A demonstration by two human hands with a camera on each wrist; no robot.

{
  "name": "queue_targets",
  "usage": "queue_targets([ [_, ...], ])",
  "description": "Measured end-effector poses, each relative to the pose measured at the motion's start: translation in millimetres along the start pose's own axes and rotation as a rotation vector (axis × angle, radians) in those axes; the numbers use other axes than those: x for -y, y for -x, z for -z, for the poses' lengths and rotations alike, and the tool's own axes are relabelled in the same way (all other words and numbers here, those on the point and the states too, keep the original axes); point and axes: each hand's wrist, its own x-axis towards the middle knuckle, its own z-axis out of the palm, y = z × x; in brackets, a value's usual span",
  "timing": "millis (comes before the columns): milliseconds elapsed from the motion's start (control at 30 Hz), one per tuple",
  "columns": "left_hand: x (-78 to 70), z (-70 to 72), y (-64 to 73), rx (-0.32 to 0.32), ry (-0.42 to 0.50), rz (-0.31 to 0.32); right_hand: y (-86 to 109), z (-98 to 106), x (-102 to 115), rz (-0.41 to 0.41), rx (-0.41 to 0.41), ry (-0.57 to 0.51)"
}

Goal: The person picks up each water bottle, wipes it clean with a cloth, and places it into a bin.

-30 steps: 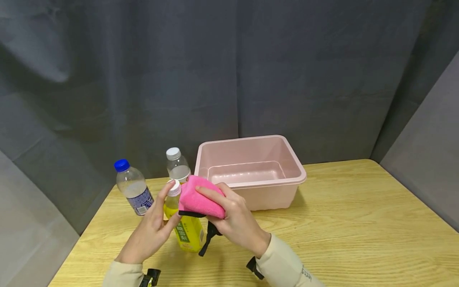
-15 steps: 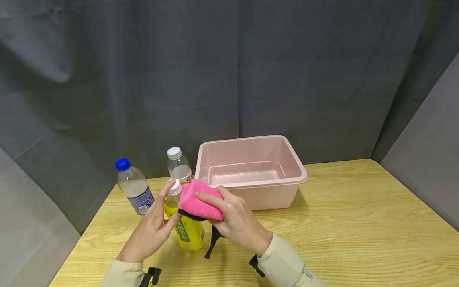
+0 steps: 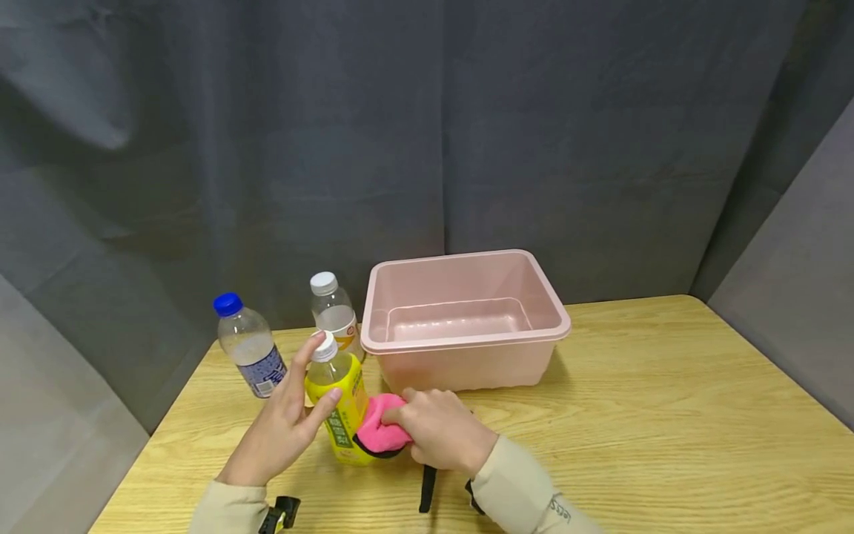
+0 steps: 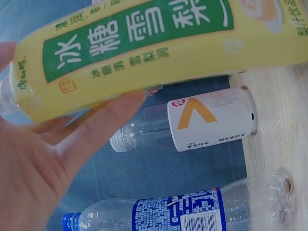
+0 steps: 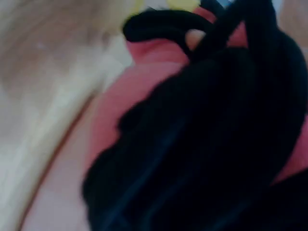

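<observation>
In the head view my left hand (image 3: 276, 423) holds a yellow-labelled drink bottle (image 3: 339, 423) upright, with a finger at its white cap and the thumb on its near side. The left wrist view shows the bottle's label (image 4: 139, 43) close up, with a green panel. My right hand (image 3: 443, 430) grips a bunched pink cloth (image 3: 379, 429) with black edging against the bottle's lower right side. A black strap (image 3: 428, 489) hangs below that hand. Folds of black fabric (image 5: 192, 134) fill much of the blurred right wrist view, hiding most of the fingers.
Behind the held bottle stands a white-capped bottle (image 3: 336, 315), beside a pale pink plastic bin (image 3: 460, 363). A blue-capped bottle (image 3: 250, 352) is at the left. Dark curtain (image 3: 333, 148) closes off the back of the wooden table (image 3: 667, 415).
My right hand has brought the pink cloth down from beside the bottle's neck to its lower side, uncovering more of the yellow label. The left hand stays nearly in place.
</observation>
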Motion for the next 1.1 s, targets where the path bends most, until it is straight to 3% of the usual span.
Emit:
queue_targets([
  [133,-0.2,-0.6,-0.2,0.006,-0.004,0.009,0.6,-14,0,-0.002,0.097,0.069],
  [333,-2.6,-2.4,-0.7,-0.007,-0.021,0.041,0.2,-19,-2,-0.005,0.124,0.049],
  [500,-4.7,-8.4,-1.6,-0.067,-0.089,0.045,1.4,-13,-6,-0.004,0.122,0.082],
  [800,-0.9,-18.0,-6.0,-0.214,-0.251,-0.065,7.9,20,-18,-0.028,0.019,-0.035],
  [1100,2.5,-18.4,-7.6,-0.268,-0.182,-0.13,16.9,38,-35,0.004,-0.174,-0.093],
])
